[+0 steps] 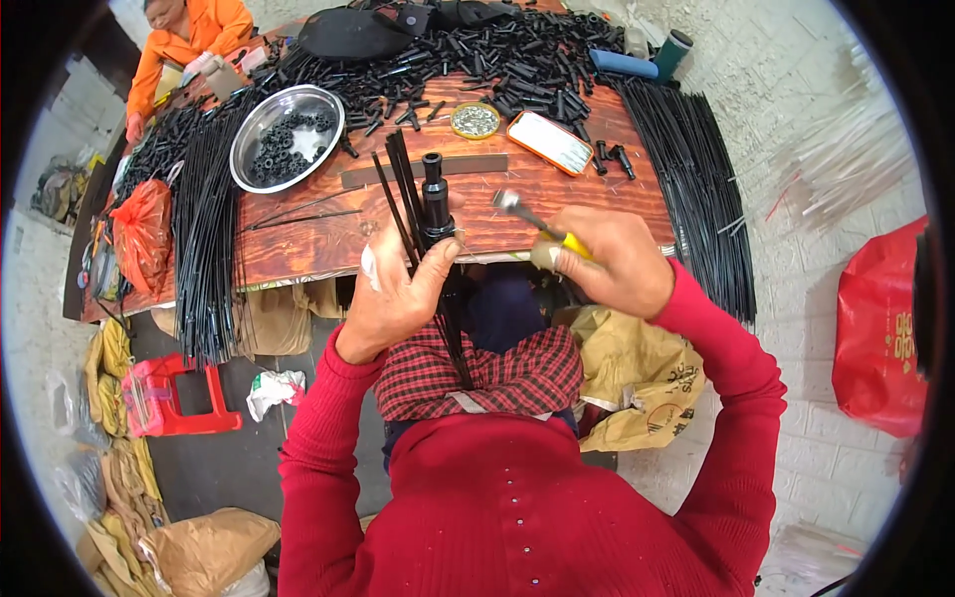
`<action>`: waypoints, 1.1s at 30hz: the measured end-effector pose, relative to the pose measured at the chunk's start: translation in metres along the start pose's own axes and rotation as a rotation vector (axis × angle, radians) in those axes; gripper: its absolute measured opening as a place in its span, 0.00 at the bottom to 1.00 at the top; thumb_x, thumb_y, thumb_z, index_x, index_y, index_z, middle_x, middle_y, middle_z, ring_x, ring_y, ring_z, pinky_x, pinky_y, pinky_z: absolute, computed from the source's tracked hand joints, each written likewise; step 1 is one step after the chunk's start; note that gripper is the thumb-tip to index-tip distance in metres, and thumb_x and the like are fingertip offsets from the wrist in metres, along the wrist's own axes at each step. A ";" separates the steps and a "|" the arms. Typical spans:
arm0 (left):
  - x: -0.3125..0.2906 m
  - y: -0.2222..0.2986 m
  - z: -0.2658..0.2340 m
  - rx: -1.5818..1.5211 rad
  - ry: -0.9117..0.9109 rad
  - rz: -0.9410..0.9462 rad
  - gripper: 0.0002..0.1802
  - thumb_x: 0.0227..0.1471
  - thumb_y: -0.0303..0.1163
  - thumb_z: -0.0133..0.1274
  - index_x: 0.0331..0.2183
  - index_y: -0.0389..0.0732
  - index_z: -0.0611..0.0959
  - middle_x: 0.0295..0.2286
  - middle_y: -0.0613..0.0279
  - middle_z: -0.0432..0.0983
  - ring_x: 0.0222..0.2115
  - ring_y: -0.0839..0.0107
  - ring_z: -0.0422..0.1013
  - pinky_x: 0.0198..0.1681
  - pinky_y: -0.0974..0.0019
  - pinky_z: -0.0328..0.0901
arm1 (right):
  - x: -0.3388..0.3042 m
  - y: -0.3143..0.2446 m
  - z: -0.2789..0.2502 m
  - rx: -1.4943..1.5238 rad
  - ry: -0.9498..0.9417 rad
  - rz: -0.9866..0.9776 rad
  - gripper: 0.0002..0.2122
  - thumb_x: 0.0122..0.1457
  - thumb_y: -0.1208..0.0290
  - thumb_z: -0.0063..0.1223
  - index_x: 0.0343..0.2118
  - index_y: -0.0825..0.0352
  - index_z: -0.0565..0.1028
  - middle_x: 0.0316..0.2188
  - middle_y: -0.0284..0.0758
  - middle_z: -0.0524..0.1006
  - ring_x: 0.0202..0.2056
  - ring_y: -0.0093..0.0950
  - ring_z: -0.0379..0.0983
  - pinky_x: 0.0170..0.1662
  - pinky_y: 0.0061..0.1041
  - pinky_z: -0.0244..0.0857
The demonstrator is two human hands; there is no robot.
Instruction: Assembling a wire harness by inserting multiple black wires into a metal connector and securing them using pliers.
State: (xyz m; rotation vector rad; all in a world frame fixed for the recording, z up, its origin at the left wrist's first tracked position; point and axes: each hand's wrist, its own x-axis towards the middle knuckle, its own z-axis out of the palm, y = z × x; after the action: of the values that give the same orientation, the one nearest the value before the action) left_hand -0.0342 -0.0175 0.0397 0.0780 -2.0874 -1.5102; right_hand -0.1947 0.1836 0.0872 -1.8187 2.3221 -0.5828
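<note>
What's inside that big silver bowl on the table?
The silver bowl holds lots of small black rings, heaped up. A bit of shiny bare bottom shows too. Whatever lies under the heaped rings is covered, so I can't tell.

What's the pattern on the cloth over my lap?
The cloth is checked red and black; the head view shows it.

Red stool (154,400) near a crumpled white bag (274,393)
</note>
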 end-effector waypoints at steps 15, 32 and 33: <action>-0.013 0.024 0.003 0.021 0.010 -0.008 0.14 0.54 0.23 0.52 0.44 0.34 0.75 0.30 0.61 0.76 0.27 0.77 0.70 0.33 0.71 0.66 | -0.004 -0.030 0.004 -0.503 0.330 -0.180 0.18 0.40 0.82 0.51 0.39 0.69 0.73 0.53 0.40 0.69 0.51 0.40 0.65 0.53 0.40 0.59; -0.010 0.023 0.007 0.031 0.048 0.052 0.15 0.52 0.22 0.53 0.44 0.34 0.76 0.26 0.63 0.76 0.24 0.79 0.69 0.30 0.73 0.65 | -0.003 -0.026 -0.002 -0.584 0.328 -0.272 0.11 0.46 0.73 0.54 0.35 0.66 0.73 0.40 0.38 0.72 0.43 0.36 0.69 0.47 0.38 0.62; -0.009 0.023 0.005 0.032 0.020 0.035 0.14 0.52 0.22 0.53 0.43 0.34 0.76 0.27 0.63 0.76 0.24 0.79 0.70 0.30 0.72 0.66 | -0.003 -0.024 -0.002 -0.587 0.308 -0.289 0.10 0.46 0.73 0.55 0.33 0.66 0.73 0.37 0.38 0.72 0.41 0.36 0.70 0.46 0.37 0.63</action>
State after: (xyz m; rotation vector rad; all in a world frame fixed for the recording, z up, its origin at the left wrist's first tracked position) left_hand -0.0229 -0.0013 0.0551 0.0680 -2.0868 -1.4492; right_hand -0.1732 0.1822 0.0980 -2.5070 2.6489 -0.2273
